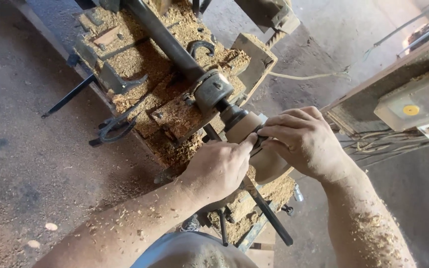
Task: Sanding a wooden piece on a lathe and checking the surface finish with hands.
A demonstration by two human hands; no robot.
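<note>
A rounded pale wooden workpiece (244, 130) is mounted on a lathe, held by a dark metal spindle end (213, 89). My left hand (218, 167) rests on the near side of the workpiece, thumb stretched up against the wood. My right hand (303, 140) curls over it from the right, fingers pinching a small dark thing against the wood; what it is cannot be told. Both forearms are dusted with sawdust. The lower part of the workpiece (269, 168) bulges out between the two hands.
The lathe bed (140, 64) is thick with wood shavings. A long steel bar (162, 34) runs up-left. Dark metal levers (115, 126) stick out left. A box with a yellow knob and red light (418, 101) sits right. The floor (21, 164) is concrete.
</note>
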